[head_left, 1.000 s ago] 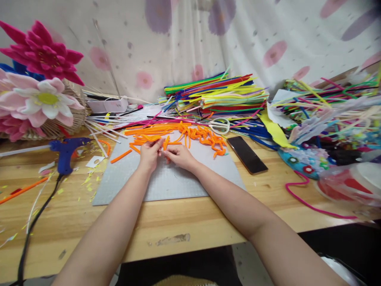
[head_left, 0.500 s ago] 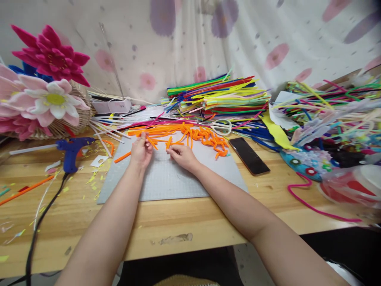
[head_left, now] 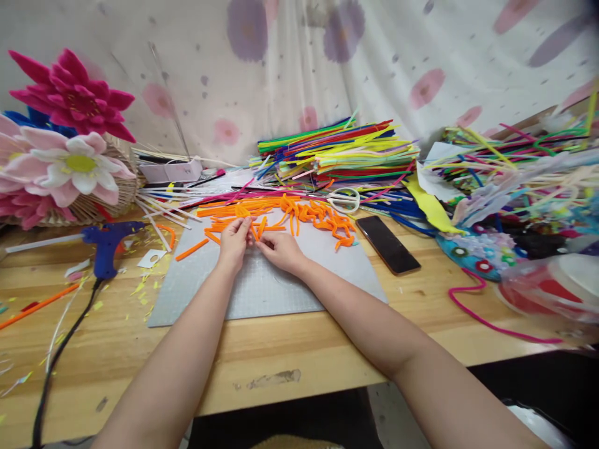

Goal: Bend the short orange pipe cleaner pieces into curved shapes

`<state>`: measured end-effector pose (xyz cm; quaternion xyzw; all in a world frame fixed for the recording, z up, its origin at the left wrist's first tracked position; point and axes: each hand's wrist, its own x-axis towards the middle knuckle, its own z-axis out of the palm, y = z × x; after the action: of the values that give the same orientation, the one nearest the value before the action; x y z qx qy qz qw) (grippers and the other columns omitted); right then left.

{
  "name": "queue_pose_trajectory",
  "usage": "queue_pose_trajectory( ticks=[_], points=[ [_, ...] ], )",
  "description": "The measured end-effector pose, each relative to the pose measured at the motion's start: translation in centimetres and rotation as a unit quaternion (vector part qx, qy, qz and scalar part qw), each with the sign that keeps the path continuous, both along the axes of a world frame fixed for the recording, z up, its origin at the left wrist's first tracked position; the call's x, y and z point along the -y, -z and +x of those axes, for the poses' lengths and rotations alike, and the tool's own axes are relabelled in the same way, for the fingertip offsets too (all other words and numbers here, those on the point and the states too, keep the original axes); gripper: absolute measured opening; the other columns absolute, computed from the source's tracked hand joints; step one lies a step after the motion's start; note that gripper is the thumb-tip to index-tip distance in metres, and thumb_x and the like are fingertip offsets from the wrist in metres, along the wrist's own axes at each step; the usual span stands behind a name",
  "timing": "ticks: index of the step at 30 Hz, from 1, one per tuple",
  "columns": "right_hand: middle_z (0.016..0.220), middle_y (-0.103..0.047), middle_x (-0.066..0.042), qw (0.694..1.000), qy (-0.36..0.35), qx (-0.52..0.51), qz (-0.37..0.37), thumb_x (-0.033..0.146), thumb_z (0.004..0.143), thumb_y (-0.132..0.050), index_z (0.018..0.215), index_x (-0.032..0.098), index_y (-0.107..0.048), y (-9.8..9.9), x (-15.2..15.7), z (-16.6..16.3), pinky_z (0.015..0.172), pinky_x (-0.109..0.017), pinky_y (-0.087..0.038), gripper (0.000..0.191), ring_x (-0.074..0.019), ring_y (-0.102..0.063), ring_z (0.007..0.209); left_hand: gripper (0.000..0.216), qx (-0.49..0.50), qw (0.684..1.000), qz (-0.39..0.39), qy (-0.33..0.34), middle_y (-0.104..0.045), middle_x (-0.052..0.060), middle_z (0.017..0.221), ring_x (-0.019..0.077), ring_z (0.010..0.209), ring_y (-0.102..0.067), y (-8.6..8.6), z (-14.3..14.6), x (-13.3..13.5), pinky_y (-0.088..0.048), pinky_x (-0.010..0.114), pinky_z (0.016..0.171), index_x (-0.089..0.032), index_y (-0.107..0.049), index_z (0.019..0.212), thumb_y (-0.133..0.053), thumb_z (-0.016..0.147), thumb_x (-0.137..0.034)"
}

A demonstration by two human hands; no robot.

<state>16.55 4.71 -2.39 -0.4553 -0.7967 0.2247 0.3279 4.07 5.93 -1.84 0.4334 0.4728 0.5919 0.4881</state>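
Observation:
Over the grey cutting mat, my left hand pinches an orange pipe cleaner piece. Close beside it, my right hand has its thumb and fingers closed on a short orange pipe cleaner. The two sets of fingertips nearly meet, and the pieces stand up in a narrow V between them. Behind the hands lie straight orange pipe cleaners. To their right is a heap of wavy bent orange pipe cleaners.
A black phone lies right of the mat, white-handled scissors behind it. On the left rest a blue glue gun and fuzzy flowers. Bundles of coloured pipe cleaners line the back. A plastic tub stands at right.
My left hand has moved right, toward my right hand, bringing the orange pieces together. My right hand has shifted slightly left and down. The whole view has shifted a little.

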Motion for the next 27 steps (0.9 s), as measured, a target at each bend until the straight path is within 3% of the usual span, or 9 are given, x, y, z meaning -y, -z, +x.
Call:
queue_pose_trajectory(
  ticks=[3, 5, 7, 11, 14, 16, 18, 23, 27],
  points=[
    [0.068, -0.057, -0.002, 0.996, 0.064, -0.018, 0.054, 0.028, 0.081, -0.043, 0.066, 0.018, -0.056, -0.3, -0.9, 1.6, 0.062, -0.023, -0.033, 0.022, -0.0122, -0.049, 0.066, 0.029, -0.052, 0.998, 0.025, -0.007, -0.05, -0.001, 0.064, 0.0073, 0.051, -0.045, 0.2, 0.2, 0.1, -0.036, 0.018, 0.044, -0.017, -0.061, 0.086, -0.057, 0.072, -0.042],
    [0.075, -0.059, -0.004, 0.987, 0.127, -0.051, 0.085, 0.03, 0.083, -0.041, 0.071, 0.017, -0.057, -0.5, -2.0, 3.4, 0.066, -0.024, -0.034, 0.023, -0.0137, -0.05, 0.072, 0.028, -0.137, 0.989, 0.057, -0.029, -0.054, 0.001, 0.074, 0.0094, 0.058, -0.048, 0.4, 0.3, 0.4, -0.038, 0.019, 0.047, -0.019, -0.061, 0.092, -0.055, 0.074, -0.039],
    [0.077, -0.059, -0.005, 0.974, 0.19, -0.085, 0.093, 0.032, 0.084, -0.039, 0.076, 0.017, -0.057, -0.5, -3.1, 5.6, 0.067, -0.025, -0.035, 0.025, -0.0145, -0.05, 0.072, 0.026, -0.254, 0.961, 0.096, -0.051, -0.055, 0.003, 0.08, 0.0121, 0.067, -0.051, 0.5, 0.3, 0.7, -0.04, 0.021, 0.052, -0.019, -0.06, 0.096, -0.054, 0.075, -0.034],
    [0.075, -0.058, -0.005, 0.952, 0.28, -0.096, 0.081, 0.033, 0.083, -0.04, 0.074, 0.017, -0.057, -0.2, -4.3, 8.6, 0.067, -0.027, -0.035, 0.025, -0.0159, -0.049, 0.072, 0.026, -0.451, 0.878, 0.153, -0.06, -0.06, 0.007, 0.092, 0.0196, 0.089, -0.052, 0.5, 0.5, 1.1, -0.044, 0.031, 0.075, -0.019, -0.06, 0.101, -0.049, 0.078, -0.028],
    [0.076, -0.059, -0.005, 0.949, 0.295, -0.101, 0.055, 0.033, 0.082, -0.039, 0.076, 0.017, -0.057, 0.2, -4.0, 8.7, 0.067, -0.027, -0.036, 0.025, -0.016, -0.049, 0.072, 0.036, -0.534, 0.826, 0.181, -0.005, -0.057, 0.01, 0.115, 0.023, 0.109, -0.047, 0.6, 1.2, 1.0, -0.035, 0.038, 0.095, -0.019, -0.055, 0.114, -0.047, 0.08, -0.029],
    [0.077, -0.059, -0.005, 0.953, 0.285, -0.093, 0.037, 0.033, 0.082, -0.039, 0.077, 0.017, -0.058, 0.3, -3.5, 8.1, 0.067, -0.027, -0.036, 0.025, -0.0159, -0.05, 0.071, 0.044, -0.573, 0.799, 0.177, 0.041, -0.048, 0.011, 0.128, 0.0245, 0.12, -0.04, 0.9, 1.6, 0.9, -0.028, 0.04, 0.101, -0.018, -0.048, 0.122, -0.048, 0.08, -0.033],
    [0.074, -0.06, -0.004, 0.959, 0.271, -0.08, 0.018, 0.034, 0.081, -0.04, 0.074, 0.018, -0.058, 0.3, -3.1, 7.4, 0.065, -0.027, -0.036, 0.025, -0.0155, -0.05, 0.069, 0.048, -0.602, 0.782, 0.156, 0.052, -0.048, 0.011, 0.13, 0.0265, 0.123, -0.038, 1.1, 1.6, 0.9, -0.026, 0.043, 0.102, -0.018, -0.045, 0.126, -0.046, 0.081, -0.037],
    [0.07, -0.06, -0.002, 0.962, 0.259, -0.08, -0.01, 0.035, 0.079, -0.043, 0.071, 0.019, -0.058, 0.2, -2.8, 6.8, 0.063, -0.025, -0.036, 0.024, -0.0142, -0.05, 0.065, 0.042, -0.634, 0.76, 0.132, -0.054, -0.063, 0.016, 0.101, 0.0281, 0.101, -0.054, 0.4, 0.0, 0.7, -0.033, 0.044, 0.094, -0.013, -0.057, 0.114, -0.036, 0.085, -0.034],
    [0.068, -0.06, -0.001, 0.964, 0.255, -0.068, -0.023, 0.035, 0.079, -0.044, 0.07, 0.019, -0.058, 0.4, -3.0, 6.9, 0.061, -0.024, -0.036, 0.023, -0.0133, -0.05, 0.063, 0.033, -0.636, 0.757, 0.132, -0.077, -0.062, 0.015, 0.101, 0.0291, 0.101, -0.052, -0.8, 0.6, -0.1, -0.037, 0.042, 0.089, -0.016, -0.063, 0.105, -0.043, 0.08, -0.027]
  ],
)
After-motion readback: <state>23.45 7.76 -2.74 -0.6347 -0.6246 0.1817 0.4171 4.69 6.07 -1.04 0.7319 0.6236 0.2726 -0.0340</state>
